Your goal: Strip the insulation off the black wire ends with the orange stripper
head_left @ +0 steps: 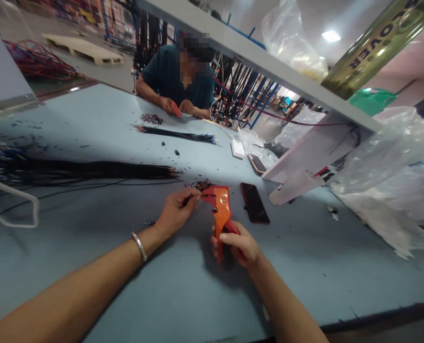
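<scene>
My right hand (237, 243) is wrapped around the handles of an orange and red wire stripper (223, 205), its head turned up and to the left. My left hand (179, 209) pinches the end of a thin dark wire (201, 194) at the stripper's jaws; most of that wire is hidden by the fingers. Behind the jaws lies a small heap of cut insulation bits (202, 184). A long bundle of black wires (100, 170) stretches to the left of my left hand, with bare or coloured ends at both sides.
A dark phone (254, 203) lies right of the stripper, near a white box (237, 148) and a second phone (256, 163). Opposite, a co-worker (178, 78) holds a red tool, with another wire bundle (179, 134) in front. A shelf (269, 71) and plastic bags (387, 176) bound the right; a white metal frame (36, 212) stands left.
</scene>
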### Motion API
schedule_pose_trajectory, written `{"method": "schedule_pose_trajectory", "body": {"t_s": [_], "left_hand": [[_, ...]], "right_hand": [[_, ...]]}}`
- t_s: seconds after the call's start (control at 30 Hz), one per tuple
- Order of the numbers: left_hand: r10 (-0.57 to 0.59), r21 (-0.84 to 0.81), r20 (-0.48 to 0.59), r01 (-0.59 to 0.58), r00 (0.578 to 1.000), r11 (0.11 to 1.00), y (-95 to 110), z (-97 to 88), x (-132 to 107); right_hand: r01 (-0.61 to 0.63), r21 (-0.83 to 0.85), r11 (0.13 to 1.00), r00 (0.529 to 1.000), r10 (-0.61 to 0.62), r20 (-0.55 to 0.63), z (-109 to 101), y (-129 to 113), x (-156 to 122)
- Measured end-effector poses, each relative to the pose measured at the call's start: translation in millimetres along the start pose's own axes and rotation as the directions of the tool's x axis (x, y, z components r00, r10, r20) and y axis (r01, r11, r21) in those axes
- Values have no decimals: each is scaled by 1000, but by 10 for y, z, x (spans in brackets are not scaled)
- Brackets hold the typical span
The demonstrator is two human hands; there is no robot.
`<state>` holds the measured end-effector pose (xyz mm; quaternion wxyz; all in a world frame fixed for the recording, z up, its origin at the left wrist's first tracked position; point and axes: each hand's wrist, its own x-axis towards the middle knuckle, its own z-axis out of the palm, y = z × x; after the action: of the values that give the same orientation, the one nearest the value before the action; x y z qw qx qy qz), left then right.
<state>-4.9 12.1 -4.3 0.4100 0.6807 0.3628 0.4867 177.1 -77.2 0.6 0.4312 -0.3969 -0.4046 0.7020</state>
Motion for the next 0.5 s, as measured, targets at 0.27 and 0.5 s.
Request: {"method": "schedule_pose_trajectory", "body": {"t_s": [0.27, 0.5], "left_hand": [[36, 40, 12, -37, 999, 999, 39, -13, 7], [92, 127, -3, -91, 996, 988, 35, -26, 11]], "right_hand": [[7, -9, 1000, 999, -8, -36, 33, 8, 7], [21, -15, 1000, 999, -22, -49, 60, 16, 14]]}}
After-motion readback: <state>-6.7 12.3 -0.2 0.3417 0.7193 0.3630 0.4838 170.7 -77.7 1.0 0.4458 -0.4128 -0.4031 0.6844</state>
